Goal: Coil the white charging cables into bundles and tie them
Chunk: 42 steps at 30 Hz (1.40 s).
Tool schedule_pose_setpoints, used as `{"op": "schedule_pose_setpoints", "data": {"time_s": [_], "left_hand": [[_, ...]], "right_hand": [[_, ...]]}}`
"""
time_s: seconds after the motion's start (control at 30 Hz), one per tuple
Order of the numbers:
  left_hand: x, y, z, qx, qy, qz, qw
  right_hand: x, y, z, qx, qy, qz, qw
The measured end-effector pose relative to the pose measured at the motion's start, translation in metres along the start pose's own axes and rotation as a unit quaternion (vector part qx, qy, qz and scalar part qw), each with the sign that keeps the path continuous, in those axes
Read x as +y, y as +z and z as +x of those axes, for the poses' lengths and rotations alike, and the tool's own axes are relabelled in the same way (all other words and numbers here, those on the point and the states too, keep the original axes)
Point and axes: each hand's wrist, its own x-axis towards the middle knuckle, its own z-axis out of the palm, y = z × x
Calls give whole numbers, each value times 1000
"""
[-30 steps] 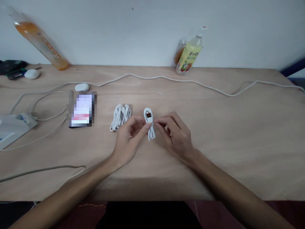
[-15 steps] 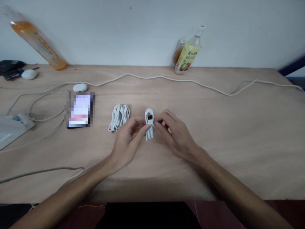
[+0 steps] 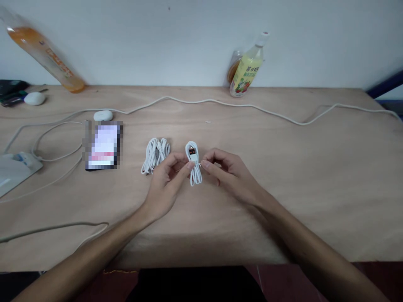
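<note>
A coiled white USB cable (image 3: pixel 195 174) is held upright above the table, its dark USB plug (image 3: pixel 192 150) showing within the upper loop. My left hand (image 3: pixel 168 180) pinches the coil from the left, thumb across its middle. A thin white twist tie (image 3: pixel 198 165) wraps the coil's waist and sticks out to the right. The thumb and forefinger of my right hand (image 3: pixel 233 174) are closed on the end of that tie. Behind my left hand lie more bundled white cables (image 3: pixel 154 153), partly covered by its fingers.
A phone (image 3: pixel 103 146) with a blurred screen and a white earbud case (image 3: pixel 103 115) lie on the left. One long white cord (image 3: pixel 226 102) crosses the back of the table (image 3: pixel 299 176). An orange drink bottle (image 3: pixel 47 58) and a yellow drink bottle (image 3: pixel 248 69) stand by the wall.
The coil now leans slightly, its top tilted left. My right fingers have come together on the tie's end. The whole view has shifted a little.
</note>
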Motion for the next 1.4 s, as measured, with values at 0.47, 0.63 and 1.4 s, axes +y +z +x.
{"op": "schedule_pose_setpoints", "data": {"time_s": [0.47,0.63,1.4], "left_hand": [[-7,-1,3,-39,-91,-137,986],[-6,0,3,-35,-106,-191,975],[-8,1,4,-29,-116,-167,979]], "right_hand": [[8,8,1,46,-3,68,997],[11,8,-4,109,-173,-164,965],[12,-1,-4,109,-396,-508,757]]}}
